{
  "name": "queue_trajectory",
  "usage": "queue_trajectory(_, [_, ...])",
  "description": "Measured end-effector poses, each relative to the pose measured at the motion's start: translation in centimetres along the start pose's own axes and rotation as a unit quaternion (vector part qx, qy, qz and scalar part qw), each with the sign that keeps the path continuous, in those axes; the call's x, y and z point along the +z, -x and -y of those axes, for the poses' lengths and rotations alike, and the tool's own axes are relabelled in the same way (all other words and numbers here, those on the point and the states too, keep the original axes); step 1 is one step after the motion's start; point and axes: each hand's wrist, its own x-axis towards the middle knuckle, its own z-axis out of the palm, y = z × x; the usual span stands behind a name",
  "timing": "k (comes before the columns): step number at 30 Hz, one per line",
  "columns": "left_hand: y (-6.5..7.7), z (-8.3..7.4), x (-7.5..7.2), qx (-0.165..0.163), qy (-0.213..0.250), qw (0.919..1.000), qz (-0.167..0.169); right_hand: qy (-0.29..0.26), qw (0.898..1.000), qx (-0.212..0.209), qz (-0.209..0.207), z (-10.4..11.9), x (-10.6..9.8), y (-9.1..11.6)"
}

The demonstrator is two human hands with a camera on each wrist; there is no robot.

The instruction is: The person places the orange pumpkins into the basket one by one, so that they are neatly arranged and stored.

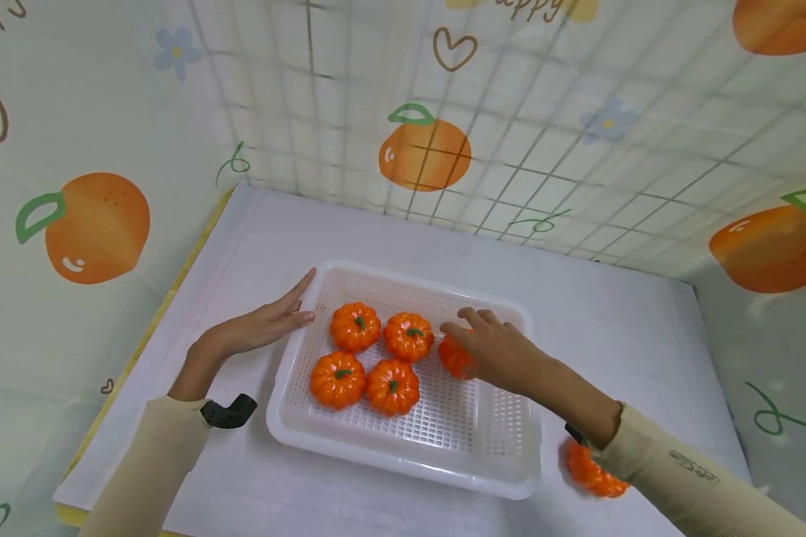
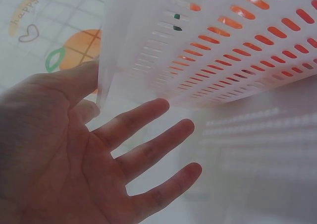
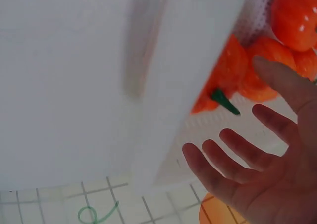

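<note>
A white perforated plastic basket [image 1: 403, 464] holds several small orange toy pumpkins with green stems, such as the pumpkin [image 1: 355, 328] at its back left. At the basket's left rim is my left hand [image 1: 262, 327], its thumb by the rim and the other fingers extended below it in the left wrist view. My right hand [image 1: 500, 356] reaches over the basket's right part, beside the rightmost pumpkin [image 1: 453, 358], and partly covers it in the head view. In the right wrist view its fingers [image 3: 218, 177] are spread and hold nothing; that pumpkin's green stem [image 3: 225, 102] shows beyond them.
Another orange pumpkin [image 1: 591, 471] lies on the white tabletop [image 1: 295, 231], right of the basket and partly hidden by the right sleeve. A patterned sheet [image 1: 524, 97] with printed oranges hangs along the back and sides, with a wire grid behind it.
</note>
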Motion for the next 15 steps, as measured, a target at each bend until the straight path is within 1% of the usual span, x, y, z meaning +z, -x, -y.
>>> queue_trajectory(2, [0.0,0.0,0.0,0.000,0.002,1.0000,0.000,-0.011,1.000,0.009,-0.013,-0.2,-0.6,0.2])
queue_trajectory(5, [0.0,0.1,0.1,-0.002,0.005,1.0000,0.000,-0.026,0.999,0.033,-0.024,-0.6,-1.6,0.6])
queue_trajectory(8, [0.1,0.1,0.1,-0.004,0.002,1.0000,-0.002,-0.031,0.997,0.062,-0.024,-1.0,-2.2,1.2])
queue_trajectory(11, [0.1,0.1,0.1,-0.003,-0.001,1.0000,-0.002,-0.030,0.996,0.083,-0.028,-1.6,-2.4,2.1])
queue_trajectory(15, [0.0,0.0,0.0,-0.004,-0.001,1.0000,-0.002,-0.048,0.992,0.113,-0.035,-2.4,-2.3,3.6])
